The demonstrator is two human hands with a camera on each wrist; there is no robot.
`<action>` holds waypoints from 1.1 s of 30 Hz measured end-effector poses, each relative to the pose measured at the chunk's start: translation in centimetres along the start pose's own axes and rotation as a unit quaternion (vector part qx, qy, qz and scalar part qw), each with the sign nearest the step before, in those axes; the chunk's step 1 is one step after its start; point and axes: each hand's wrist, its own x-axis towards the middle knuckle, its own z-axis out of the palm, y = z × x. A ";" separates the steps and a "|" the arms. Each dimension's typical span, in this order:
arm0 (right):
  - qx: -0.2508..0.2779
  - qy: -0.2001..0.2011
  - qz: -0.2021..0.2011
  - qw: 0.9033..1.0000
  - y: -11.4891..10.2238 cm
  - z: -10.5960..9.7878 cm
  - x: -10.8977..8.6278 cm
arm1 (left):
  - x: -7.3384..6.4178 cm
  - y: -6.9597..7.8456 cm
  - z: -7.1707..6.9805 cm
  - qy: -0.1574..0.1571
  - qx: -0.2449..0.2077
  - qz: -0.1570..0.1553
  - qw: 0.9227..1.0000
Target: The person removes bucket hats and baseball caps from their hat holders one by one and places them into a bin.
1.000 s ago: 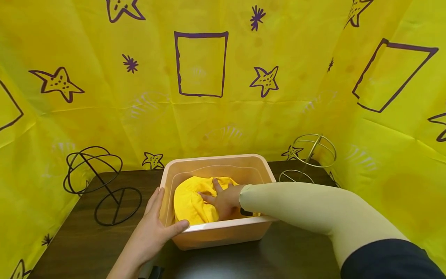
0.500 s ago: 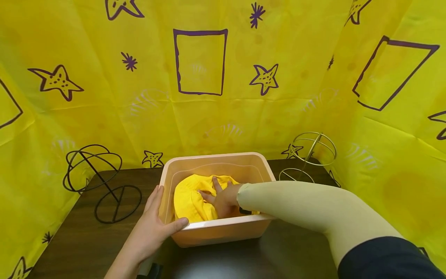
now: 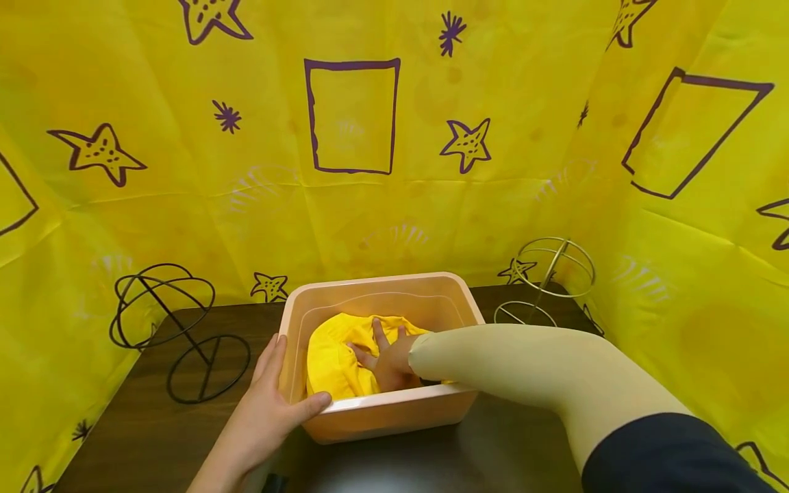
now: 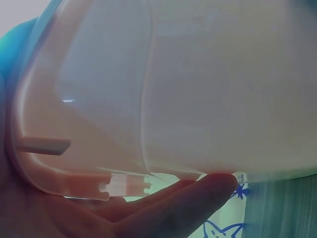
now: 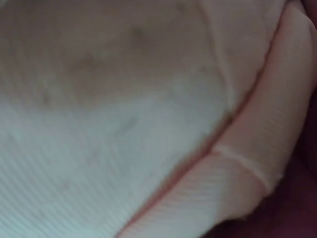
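A peach plastic bin [image 3: 388, 420] stands on the dark table, with a rounded, crumpled yellow cloth item [image 3: 329, 356] lying inside it. My left hand [image 3: 271, 404] holds the bin's near left corner, thumb over the front rim and fingers along the left side. From the left wrist, the bin's smooth outer wall [image 4: 213, 89] fills the view, the fingers at its edge. Inside the bin, my right hand [image 3: 390, 359] presses into the yellow cloth with spread fingers; part of it is hidden by the sleeve. The right wrist view is a blurred close-up of pale, seamed fabric [image 5: 124, 148].
A black wire stand [image 3: 206, 359] is on the table at the left. At the back right is a gold wire stand [image 3: 536, 291]. Yellow sheeting [image 3: 357, 226] with purple drawings encloses the table behind and at the sides.
The right forearm and hand have shifted slightly left within the bin, the fingers still spread on the yellow cloth. My left hand keeps its hold on the corner. The view has drifted slightly.
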 end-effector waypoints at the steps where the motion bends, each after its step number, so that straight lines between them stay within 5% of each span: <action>1: 0.000 0.001 0.001 1.000 -0.1 -0.1 0.0 | 0.0 0.0 -0.1 0.000 0.002 -0.001 1.000; 16: -0.015 -0.002 0.005 1.000 -0.3 0.0 0.1 | 0.2 0.0 -0.1 -0.001 0.002 0.004 1.000; 26: 0.023 0.004 0.010 1.000 0.3 -0.3 -0.6 | 0.4 0.2 0.1 -0.008 -0.011 -0.001 1.000; 33: -0.077 0.013 -0.088 0.993 1.6 -3.3 -3.0 | 0.2 0.2 -0.3 -0.009 -0.012 -0.005 1.000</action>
